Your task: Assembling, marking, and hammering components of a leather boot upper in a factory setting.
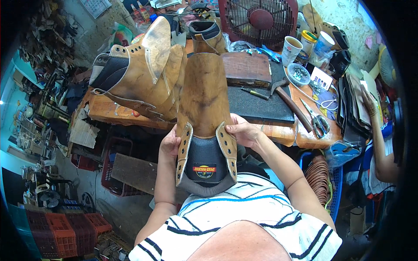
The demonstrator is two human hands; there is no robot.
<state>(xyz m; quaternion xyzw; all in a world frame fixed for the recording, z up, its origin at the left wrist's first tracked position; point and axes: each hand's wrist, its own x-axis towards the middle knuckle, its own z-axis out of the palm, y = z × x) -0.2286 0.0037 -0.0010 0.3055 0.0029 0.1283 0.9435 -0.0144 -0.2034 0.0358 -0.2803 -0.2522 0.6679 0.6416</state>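
Observation:
A brown leather boot upper [204, 91] is stretched out in front of my chest, its long smooth vamp pointing away from me. Its dark padded tongue [203, 150], with a coloured label, lies between two eyelet flaps nearest my body. My left hand [170, 141] grips the left side by the eyelet flap, its fingers partly hidden behind the leather. On the opposite side my right hand [244, 131] pinches the edge beside the right eyelet flap, thumb on top. Left of it, a pile of similar boot uppers [139, 80] rests on the bench.
On the bench [278, 129] are a black slab [261, 104], a hammer [292, 104], scissors [318, 122], a punch-like tool [254, 92] and a bowl of eyelets [299, 74]. A red fan [261, 19] stands behind. Another person's hand [370, 102] touches stacked dark sheets at right.

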